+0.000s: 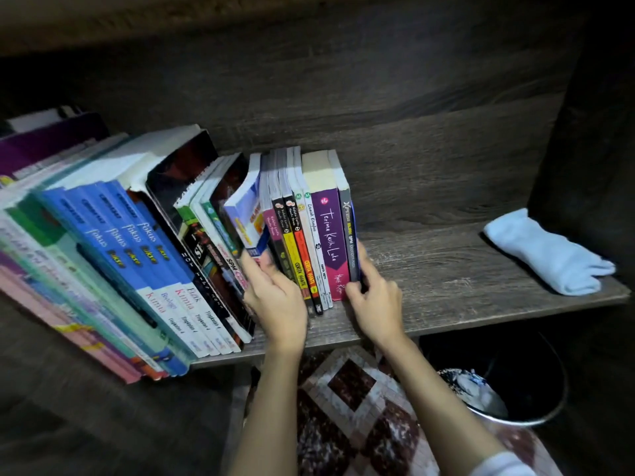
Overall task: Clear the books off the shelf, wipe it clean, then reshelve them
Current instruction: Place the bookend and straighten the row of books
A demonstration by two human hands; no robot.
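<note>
Books are filling the dark wooden shelf [446,269] from 9 o'clock to the middle, and we are working at the end of the row. Tall blue textbooks [137,242] are leaning toward 10 o'clock. Beside them at the centre, a cluster of upright paperbacks [311,235] is standing between our hands. Our left hand [275,297] is reaching its fingers into the gap at the foot of a tilted white-and-blue book [245,214]; we cannot tell whether it is gripping anything. Our right hand [374,297] is curling its fingers round the grey-spined book [347,235] at the cluster's 3 o'clock end. A pale blue cloth [546,252] is lying well apart at 3 o'clock on the shelf. Below, at 5 o'clock, a black bin [536,372] is standing beside a patterned rug [350,407].
</note>
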